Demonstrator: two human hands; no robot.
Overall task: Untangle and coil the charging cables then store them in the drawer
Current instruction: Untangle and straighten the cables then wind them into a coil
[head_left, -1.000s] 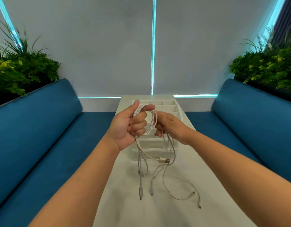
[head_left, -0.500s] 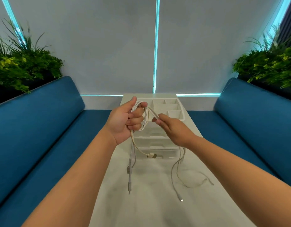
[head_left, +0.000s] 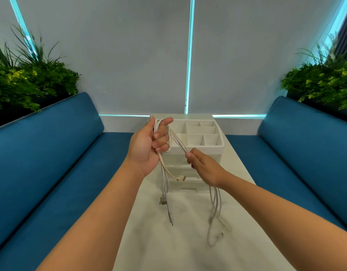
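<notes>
head view shows the job partway in, by my reading. the left hand (head_left: 147, 145) holds a few loops of the white charging cables (head_left: 169, 137) above and just in front of the white organiser (head_left: 198, 147), its fingers curled round the bundle and its thumb stretched over the top. the right hand (head_left: 205, 166), also in front of the organiser and a little lower, pinches several strands between thumb and fingertips, drawn taut from the loops.

below the left hand, loose ends with plugs (head_left: 163, 199) hang down toward the pale surface (head_left: 168, 241); below the right hand more tails trail down and look blurred, so i cannot say whether they are free of each other or knotted.

judging from that, untangling seems mostly underway and coiling only begun: a few turns are made, and much cable length hangs uncoiled. the clear drawers (head_left: 180, 171) under the organiser's open top compartments appear closed, though glare makes that uncertain, and no cable lies in them. left to do: finish winding, open a drawer, place the coil inside.
</notes>
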